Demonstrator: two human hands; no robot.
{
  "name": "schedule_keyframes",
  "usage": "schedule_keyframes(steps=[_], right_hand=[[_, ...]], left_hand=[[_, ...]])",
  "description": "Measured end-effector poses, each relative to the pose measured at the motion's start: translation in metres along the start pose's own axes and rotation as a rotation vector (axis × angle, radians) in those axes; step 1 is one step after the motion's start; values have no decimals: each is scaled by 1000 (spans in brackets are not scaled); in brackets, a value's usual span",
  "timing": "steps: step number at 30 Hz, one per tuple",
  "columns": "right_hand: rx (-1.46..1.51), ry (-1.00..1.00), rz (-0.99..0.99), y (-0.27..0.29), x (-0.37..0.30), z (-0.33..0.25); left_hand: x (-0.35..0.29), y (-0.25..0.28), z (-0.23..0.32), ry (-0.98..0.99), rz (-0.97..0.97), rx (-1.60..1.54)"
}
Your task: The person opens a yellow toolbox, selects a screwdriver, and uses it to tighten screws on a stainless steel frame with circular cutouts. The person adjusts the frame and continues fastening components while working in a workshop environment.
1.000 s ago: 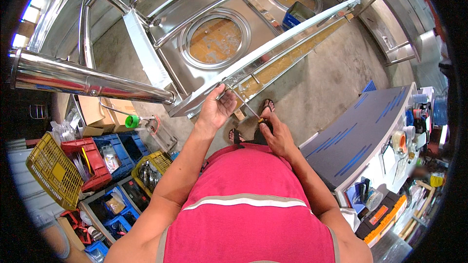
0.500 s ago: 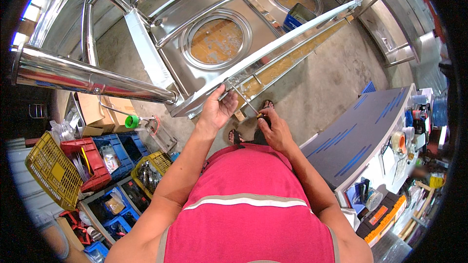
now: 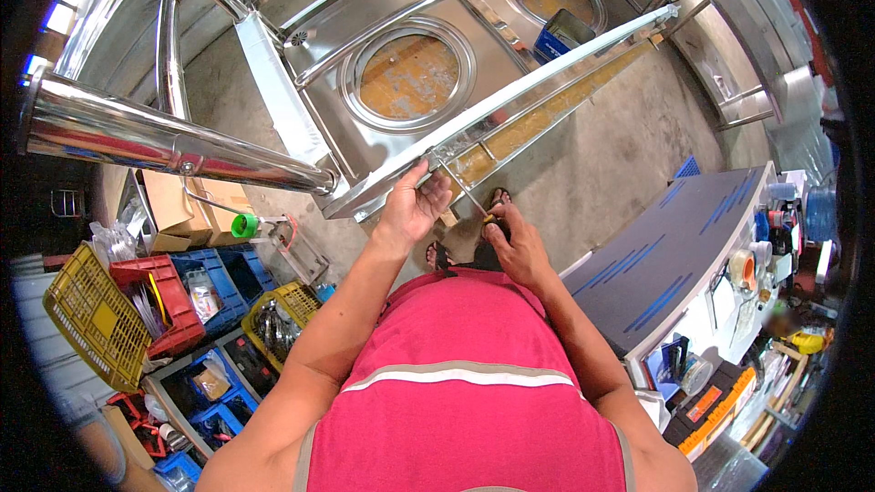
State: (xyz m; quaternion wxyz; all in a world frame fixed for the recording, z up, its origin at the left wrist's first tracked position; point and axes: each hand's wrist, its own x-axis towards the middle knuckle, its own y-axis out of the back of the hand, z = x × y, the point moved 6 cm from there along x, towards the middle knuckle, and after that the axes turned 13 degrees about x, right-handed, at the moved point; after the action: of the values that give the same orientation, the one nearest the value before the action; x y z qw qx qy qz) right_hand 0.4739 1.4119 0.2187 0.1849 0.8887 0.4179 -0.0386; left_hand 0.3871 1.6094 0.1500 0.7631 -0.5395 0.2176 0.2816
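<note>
My right hand (image 3: 518, 241) is wrapped round the handle of a long, thin screwdriver (image 3: 468, 193). Its shaft slants up and left to the front face of a stainless steel counter (image 3: 314, 100). By the tip, at the counter's front edge, my left hand (image 3: 412, 208) has its palm turned up and its fingers curled. Thumb and forefinger press together close to the edge; whatever lies between them is too small to make out. Two round openings with raised steel rims, such as the nearer rim (image 3: 346, 82), are set in the counter top.
A thick polished steel tube (image 3: 173, 141) juts out on the left. Below it stand cardboard boxes (image 3: 173, 205), a yellow crate (image 3: 98, 314) and red bins (image 3: 157, 301). A dark-topped table (image 3: 656, 255) with tools stands on the right. A blue bin (image 3: 551, 44) rests on the counter.
My hands and the screwdriver keep almost the same pose. The view of the counter has shifted very slightly.
</note>
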Motion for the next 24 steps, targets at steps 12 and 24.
schedule_keyframes(steps=[12,24], right_hand=[[-16,10,-18,-1,4,5],[-75,19,106,4,-7,-33]], left_hand=[[-2,-4,1,-6,-11,5],[-9,-9,-2,-66,39,119]])
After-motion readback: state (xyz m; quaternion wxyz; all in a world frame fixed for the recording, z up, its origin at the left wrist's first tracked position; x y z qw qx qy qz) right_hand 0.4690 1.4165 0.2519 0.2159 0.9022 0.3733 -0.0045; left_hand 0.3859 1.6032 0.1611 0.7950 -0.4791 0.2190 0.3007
